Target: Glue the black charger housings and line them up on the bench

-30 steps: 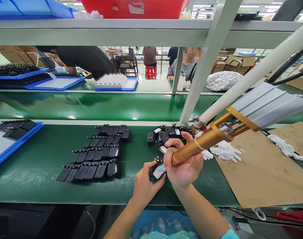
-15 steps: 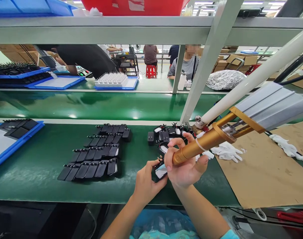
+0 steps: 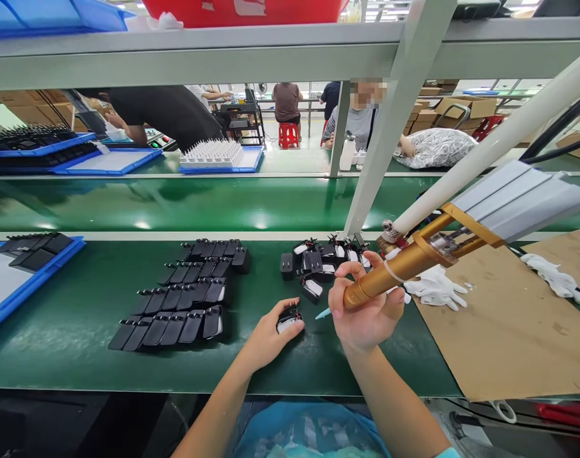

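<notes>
My left hand (image 3: 266, 337) is closed around a small black plastic housing (image 3: 289, 321) with a white piece inside and thin metal prongs on top. My right hand (image 3: 364, 305) grips a gold cylindrical hand tool (image 3: 390, 273) that slants up to the right. A pale blue pointed tip (image 3: 323, 313) sticks out past the right fingers, in line with the tool and apart from the housing. Just beyond the hands lies a loose cluster of similar open housings (image 3: 313, 262). To the left stand rows of closed black housings (image 3: 180, 296), overlapping one another.
A white pole (image 3: 490, 146) and a grey post (image 3: 383, 127) rise near the tool. White gloves (image 3: 435, 287) lie on brown cardboard (image 3: 514, 331) at right. A blue-rimmed tray (image 3: 37, 280) sits at left. Beyond the green belt (image 3: 199, 200), several people work.
My left hand has drawn left with the housing, away from the tool. My right hand and the tool have shifted slightly right, so the pale blue tip now shows clear of the housing.
</notes>
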### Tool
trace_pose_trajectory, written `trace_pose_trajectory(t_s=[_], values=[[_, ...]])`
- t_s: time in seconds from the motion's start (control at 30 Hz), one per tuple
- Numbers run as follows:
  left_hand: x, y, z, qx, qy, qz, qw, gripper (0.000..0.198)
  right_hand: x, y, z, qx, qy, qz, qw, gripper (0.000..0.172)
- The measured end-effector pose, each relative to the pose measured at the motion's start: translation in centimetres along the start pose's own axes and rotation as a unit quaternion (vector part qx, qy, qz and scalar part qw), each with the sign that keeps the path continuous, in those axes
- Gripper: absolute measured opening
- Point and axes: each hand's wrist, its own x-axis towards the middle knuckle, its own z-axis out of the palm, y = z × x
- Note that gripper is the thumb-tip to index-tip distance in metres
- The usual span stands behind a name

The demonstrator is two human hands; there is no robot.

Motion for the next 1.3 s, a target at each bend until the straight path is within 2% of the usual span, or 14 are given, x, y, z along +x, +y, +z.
trace_pose_trajectory(t_s=[0.1,0.2,0.3,0.43,0.6,0.7,0.8,0.93,1.0,1.07,1.2,1.3], values=[[0.9,0.0,0.8,-0.028,0.011,0.002,1.0,0.033,0.1,0.0,-0.3,-0.005,-0.003,0.001,1.0,0.044],[1.3,-0.5,1.3,0.0,0.034,0.045,0.998,0.028,0.1,0.0,-0.5,-0.01,-0.01,0.002,1.0,0.043],[0.8,-0.7,1.3,0.078,0.061,0.109,0.989,0.039,0.0,-0.1,-0.7,-0.008,-0.014,0.001,1.0,0.042],[-0.6,-0.2,0.8,0.222,0.065,0.168,0.958,0.052,0.1,-0.2,-0.9,0.003,-0.013,0.006,1.0,0.042],[-1.5,-0.5,1.1,0.316,0.107,0.21,0.919,0.047,0.2,-0.3,-0.9,0.006,-0.009,0.006,1.0,0.042],[-1.3,-1.0,1.9,0.302,0.154,0.231,0.912,0.038,0.1,-0.3,-0.9,-0.001,-0.009,0.007,1.0,0.043],[-0.9,-1.2,2.8,0.262,0.191,0.216,0.921,0.026,0.0,-0.3,-0.9,-0.004,-0.012,0.008,1.0,0.043],[-0.6,-1.4,3.7,0.203,0.216,0.193,0.935,0.016,0.0,-0.4,-1.0,0.0,-0.01,0.008,1.0,0.043],[-0.6,-1.6,4.0,0.217,0.221,0.194,0.931,0.017,0.0,-0.4,-1.0,0.0,-0.007,0.009,1.0,0.043],[-0.7,-1.8,4.2,0.282,0.233,0.203,0.908,0.018,0.1,-0.5,-1.0,-0.005,-0.004,0.012,1.0,0.042],[-1.1,-1.9,4.5,0.45,0.262,0.202,0.83,0.026,0.1,-0.6,-1.0,-0.006,-0.004,0.013,1.0,0.043],[-1.3,-1.5,4.5,0.517,0.247,0.198,0.795,0.031,0.0,-0.6,-1.0,0.0,-0.006,0.013,1.0,0.042]])
